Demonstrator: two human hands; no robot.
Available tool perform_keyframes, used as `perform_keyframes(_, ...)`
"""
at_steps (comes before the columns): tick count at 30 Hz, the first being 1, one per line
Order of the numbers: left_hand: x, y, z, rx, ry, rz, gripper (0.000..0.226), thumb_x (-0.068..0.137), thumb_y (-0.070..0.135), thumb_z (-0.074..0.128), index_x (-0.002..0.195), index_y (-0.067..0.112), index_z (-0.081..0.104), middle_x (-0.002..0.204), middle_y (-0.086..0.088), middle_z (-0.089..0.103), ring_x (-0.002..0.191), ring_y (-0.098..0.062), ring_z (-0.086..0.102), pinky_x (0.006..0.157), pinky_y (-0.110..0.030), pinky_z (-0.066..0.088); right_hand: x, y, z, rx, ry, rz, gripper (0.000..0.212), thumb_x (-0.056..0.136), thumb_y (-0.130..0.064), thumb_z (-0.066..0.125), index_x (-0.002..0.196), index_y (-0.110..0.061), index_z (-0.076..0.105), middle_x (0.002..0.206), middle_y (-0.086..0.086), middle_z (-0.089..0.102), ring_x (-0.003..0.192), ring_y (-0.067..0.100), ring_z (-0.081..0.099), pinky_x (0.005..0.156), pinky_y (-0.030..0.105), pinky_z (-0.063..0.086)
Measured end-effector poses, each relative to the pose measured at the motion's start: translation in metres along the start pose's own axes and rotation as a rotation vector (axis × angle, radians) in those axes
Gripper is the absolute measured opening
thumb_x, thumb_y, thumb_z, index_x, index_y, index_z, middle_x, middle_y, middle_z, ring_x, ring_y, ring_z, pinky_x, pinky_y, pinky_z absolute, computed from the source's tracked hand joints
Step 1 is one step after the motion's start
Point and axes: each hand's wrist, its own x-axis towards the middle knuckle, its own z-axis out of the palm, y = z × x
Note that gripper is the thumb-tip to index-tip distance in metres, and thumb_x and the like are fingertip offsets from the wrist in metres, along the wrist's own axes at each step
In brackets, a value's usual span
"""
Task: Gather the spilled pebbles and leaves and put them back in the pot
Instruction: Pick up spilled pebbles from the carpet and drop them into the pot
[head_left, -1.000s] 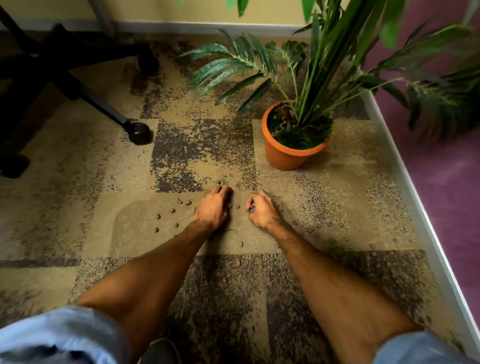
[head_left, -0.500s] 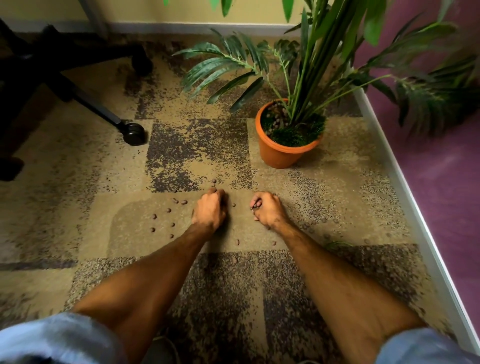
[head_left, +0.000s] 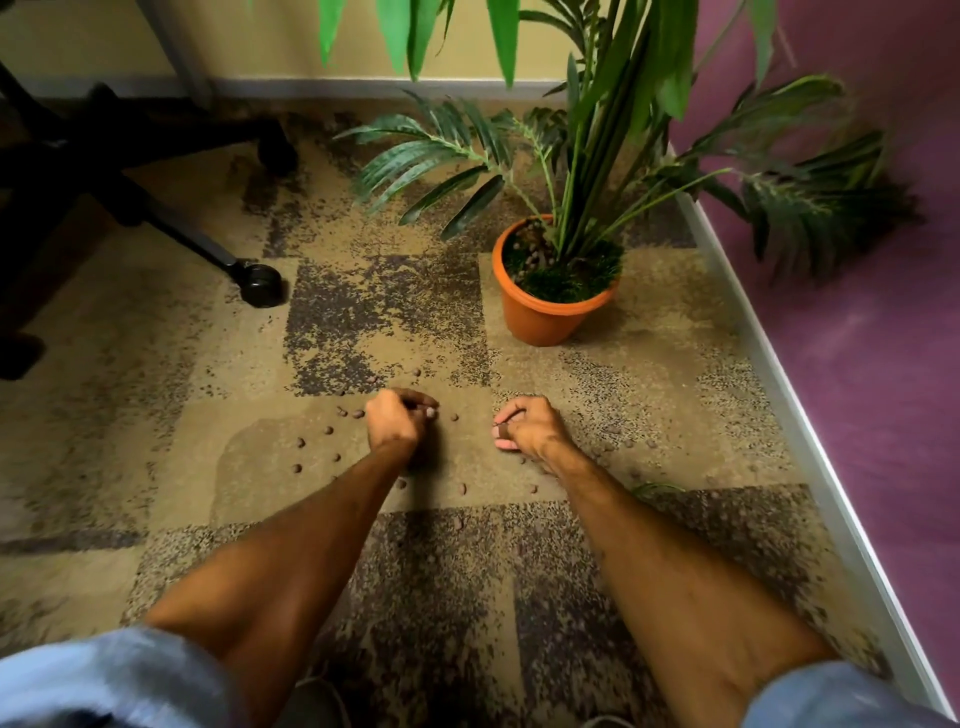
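Small brown pebbles (head_left: 315, 446) lie scattered on the patterned carpet, mostly left of my left hand, with a few (head_left: 462, 488) between my forearms. My left hand (head_left: 395, 422) rests on the carpet, fingers curled over pebbles it has picked up. My right hand (head_left: 527, 427) is also on the carpet, fingers closed, apparently around pebbles; its contents are mostly hidden. A thin green leaf (head_left: 652, 487) lies just right of my right forearm. The orange pot (head_left: 540, 318) with its green plant stands beyond my right hand, holding moss and pebbles.
An office chair base with a black caster (head_left: 261, 285) stands at the far left. A white skirting board (head_left: 810, 436) runs along the purple wall on the right. Plant fronds (head_left: 431, 161) overhang the carpet behind my hands.
My hands have drawn apart, the right one shifting to the right. Both stayed closed on the carpet. The view has tilted up a little.
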Motion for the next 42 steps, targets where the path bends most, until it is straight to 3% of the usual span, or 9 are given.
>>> perform_keyframes(4,0.014,0.022,0.001,-0.918,-0.158,-0.587,0.019,0.098,0.001,0.056,0.099,0.001,0.075,0.089,-0.011,0.076,0.075,-0.022,0.074,0.066,-0.035,0.063,-0.009,-0.019,-0.011,0.205,-0.019,0.027,0.019,0.089,0.020,0.064,0.100,0.006,0.072,0.096,0.017,0.071,0.083,0.024,0.070,0.052,0.020,0.061)
perform_keyframes(7,0.006,0.059,0.002,-1.098,-0.386,-0.556,0.019,0.098,-0.003,0.062,0.112,0.003,0.075,0.097,-0.010,0.077,0.077,-0.016,0.078,0.065,-0.023,0.065,-0.010,-0.044,-0.019,0.288,-0.008,-0.005,0.017,0.089,0.021,0.064,0.093,0.006,0.070,0.104,0.021,0.070,0.085,0.027,0.069,0.049,0.019,0.059)
perform_keyframes(11,0.002,0.120,0.003,-1.376,-0.457,-0.500,0.021,0.101,-0.006,0.055,0.115,-0.003,0.071,0.105,-0.017,0.072,0.096,-0.022,0.072,0.080,-0.031,0.064,-0.005,-0.082,-0.036,0.426,0.026,-0.150,0.018,0.086,0.020,0.068,0.094,0.004,0.067,0.092,0.017,0.067,0.085,0.024,0.068,0.059,0.020,0.062)
perform_keyframes(19,0.006,0.207,0.008,-1.342,-0.416,-0.491,0.036,0.104,0.010,0.038,0.127,0.000,0.064,0.103,-0.021,0.065,0.093,-0.028,0.068,0.104,-0.038,0.056,0.010,-0.129,-0.075,0.687,0.270,-0.354,0.025,0.089,0.019,0.066,0.084,-0.005,0.060,0.076,0.010,0.062,0.061,0.011,0.064,0.054,0.016,0.058)
perform_keyframes(24,0.007,0.234,0.016,-1.312,-0.348,-0.505,0.037,0.107,0.033,0.044,0.108,-0.001,0.059,0.103,-0.017,0.055,0.094,-0.024,0.058,0.116,-0.036,0.046,0.027,-0.136,-0.083,0.674,0.452,-0.358,0.029,0.088,0.017,0.067,0.079,-0.009,0.060,0.073,0.006,0.060,0.063,0.013,0.061,0.052,0.014,0.056)
perform_keyframes(31,-0.008,0.260,0.021,-1.369,-0.577,-0.384,0.065,0.106,0.054,0.038,0.115,-0.006,0.060,0.110,-0.025,0.067,0.100,-0.038,0.064,0.072,-0.044,0.052,0.044,-0.131,-0.085,0.588,0.581,-0.305,0.026,0.082,0.014,0.068,0.080,-0.011,0.063,0.065,0.006,0.064,0.052,0.013,0.061,0.047,0.019,0.052)
perform_keyframes(34,-0.005,0.260,0.024,-1.437,-0.675,-0.368,0.081,0.103,0.062,0.035,0.141,-0.006,0.055,0.139,-0.031,0.060,0.128,-0.044,0.057,0.080,-0.051,0.053,0.046,-0.130,-0.092,0.530,0.592,-0.319,0.029,0.077,0.013,0.066,0.072,-0.016,0.065,0.064,0.006,0.066,0.054,0.017,0.065,0.057,0.032,0.060)
perform_keyframes(37,-0.003,0.257,0.027,-1.456,-0.698,-0.348,0.079,0.105,0.061,0.032,0.137,-0.007,0.055,0.131,-0.029,0.064,0.121,-0.041,0.061,0.084,-0.048,0.053,0.040,-0.132,-0.098,0.532,0.565,-0.314,0.032,0.080,0.015,0.054,0.070,-0.013,0.066,0.064,0.010,0.066,0.057,0.020,0.067,0.059,0.038,0.064)
perform_keyframes(42,0.012,0.240,0.023,-1.392,-0.596,-0.270,0.081,0.100,0.064,0.037,0.157,0.006,0.039,0.164,-0.015,0.039,0.153,-0.025,0.035,0.128,-0.038,0.024,0.033,-0.131,-0.109,0.621,0.572,-0.271,0.035,0.082,0.019,0.052,0.068,-0.008,0.068,0.067,0.014,0.071,0.067,0.028,0.078,0.066,0.035,0.065)
